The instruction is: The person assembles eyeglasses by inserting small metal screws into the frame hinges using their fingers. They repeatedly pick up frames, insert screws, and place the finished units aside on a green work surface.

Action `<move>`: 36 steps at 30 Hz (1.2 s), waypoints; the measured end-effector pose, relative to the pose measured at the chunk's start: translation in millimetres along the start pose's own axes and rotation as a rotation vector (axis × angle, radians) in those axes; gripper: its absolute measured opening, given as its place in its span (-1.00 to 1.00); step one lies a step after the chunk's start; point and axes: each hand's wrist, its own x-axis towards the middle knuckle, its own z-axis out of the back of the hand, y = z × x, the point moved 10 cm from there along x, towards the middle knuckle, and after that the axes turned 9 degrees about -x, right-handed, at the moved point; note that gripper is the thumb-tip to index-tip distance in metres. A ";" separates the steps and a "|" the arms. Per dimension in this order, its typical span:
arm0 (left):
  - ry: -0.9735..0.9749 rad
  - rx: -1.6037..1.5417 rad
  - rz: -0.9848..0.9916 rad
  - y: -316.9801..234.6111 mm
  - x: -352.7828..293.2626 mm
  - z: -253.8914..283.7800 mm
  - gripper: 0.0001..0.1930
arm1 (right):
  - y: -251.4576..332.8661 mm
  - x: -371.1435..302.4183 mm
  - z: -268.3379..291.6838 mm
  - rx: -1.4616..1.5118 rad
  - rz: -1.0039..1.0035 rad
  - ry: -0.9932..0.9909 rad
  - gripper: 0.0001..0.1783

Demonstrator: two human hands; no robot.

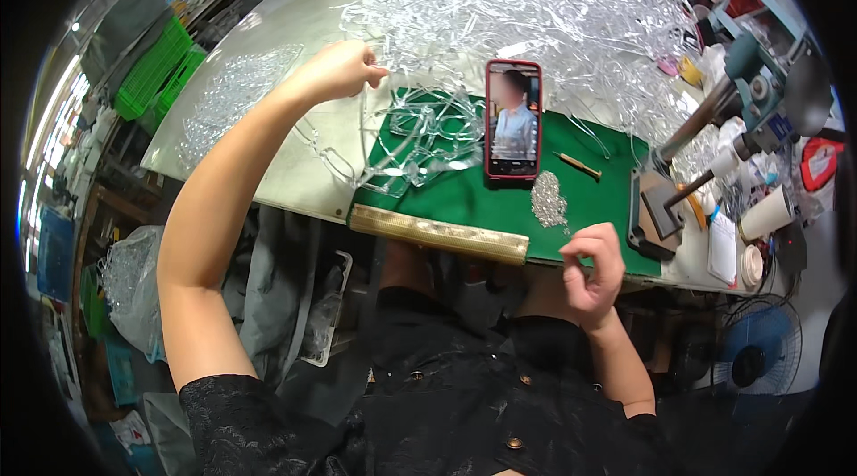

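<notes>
Stretched out over the table, my left hand has its fingers closed in a pinch; what they hold, if anything, I cannot make out among the clear plastic. Just below it, clear plastic glasses frames lie tangled on a green mat. My right hand is at the mat's front edge with fingers curled together, and anything between them is too small to name. Close above that hand is a heap of tiny silvery metal parts. A thin brass-coloured tool rests beyond the heap.
A phone in a red case stands upright on the mat. A ribbed gold-coloured strip runs along the front edge. Behind rises a large pile of clear plastic pieces. At right are a bench press, a white cup and a fan.
</notes>
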 end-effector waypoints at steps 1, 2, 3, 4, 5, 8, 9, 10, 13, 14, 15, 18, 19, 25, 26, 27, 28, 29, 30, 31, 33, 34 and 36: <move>-0.004 0.117 0.011 2.5 11.6 1.0 -0.70 | 0.4 -6.0 -1.5 0.004 0.005 0.001 -0.80; 0.030 0.075 0.047 9.0 19.4 1.5 -0.66 | -2.6 -14.3 -3.7 0.020 -0.036 0.021 -0.80; -0.028 -0.003 -0.015 12.0 20.7 9.7 -0.58 | -5.6 -22.9 -8.1 0.047 -0.076 0.046 -0.81; -0.129 0.079 -0.130 15.2 20.8 25.1 -0.55 | -7.6 -29.0 -12.0 0.050 -0.101 0.073 -0.82; -0.231 0.161 -0.243 17.7 18.4 41.9 -0.51 | -7.5 -32.6 -15.5 0.057 -0.120 0.078 -0.82; -0.010 0.056 0.072 56.7 29.9 55.5 -0.70 | -10.1 -37.0 -24.5 0.063 -0.155 0.125 -0.84; -0.047 0.075 0.060 77.7 30.1 71.9 -0.71 | -8.1 -35.3 -29.2 0.079 -0.157 0.141 -0.84; -0.123 0.128 0.039 83.9 23.6 84.8 -0.69 | -8.4 -34.9 -34.7 0.102 -0.173 0.161 -0.84; -0.442 0.647 -0.273 74.8 -2.3 103.4 -0.80 | -3.1 -28.3 -55.2 0.167 -0.168 0.239 -0.80; -0.487 0.750 -0.249 76.9 -1.7 97.9 -0.83 | -2.9 -26.0 -60.6 0.176 -0.174 0.259 -0.79; -0.535 0.864 -0.210 70.6 -11.1 99.1 -0.85 | -0.3 -23.2 -67.1 0.201 -0.171 0.281 -0.79; -0.664 0.867 -0.282 68.7 -29.2 103.5 -0.89 | 11.7 -15.1 -84.0 0.278 -0.155 0.313 -0.82; -0.717 0.800 -0.340 57.1 -38.1 111.3 -0.86 | 14.6 -11.9 -87.0 0.302 -0.153 0.311 -0.83; -0.495 -0.564 -0.456 -48.3 -88.7 86.4 -0.62 | 3.1 6.2 -88.3 0.454 -0.313 0.432 -0.38; -0.429 -0.674 -0.450 -63.7 -98.0 65.2 -0.62 | 14.5 14.1 -87.4 0.600 -0.292 0.445 -0.30; -0.371 -0.774 -0.428 -71.2 -106.4 41.9 -0.62 | 28.2 21.0 -89.4 0.760 -0.263 0.468 -0.21; -0.266 -0.913 -0.430 -81.0 -103.3 7.8 -0.62 | 37.6 27.1 -87.6 0.901 -0.244 0.485 -0.13; -0.167 -1.043 -0.417 -84.1 -101.4 -22.8 -0.62 | 56.8 33.9 -85.9 0.952 -0.128 0.550 -0.18; -0.162 -1.128 -0.337 -76.0 -96.9 -41.2 -0.62 | 64.0 24.7 -88.1 1.100 -0.095 0.605 -0.26; -0.141 -1.221 -0.271 -70.3 -89.2 -58.7 -0.63 | 70.7 13.4 -85.0 1.229 -0.069 0.649 -0.35; -0.133 -1.388 -0.248 -64.0 -82.0 -80.3 -0.66 | 57.6 4.2 -71.0 0.989 -0.184 0.680 -0.68; -0.164 -1.407 -0.236 -62.5 -83.2 -88.5 -0.69 | 49.8 3.8 -63.9 0.894 -0.193 0.684 -0.72; -0.379 -0.937 -0.496 -88.1 -103.3 -71.6 -0.54 | 31.5 0.2 -46.6 0.849 -0.352 0.650 -0.78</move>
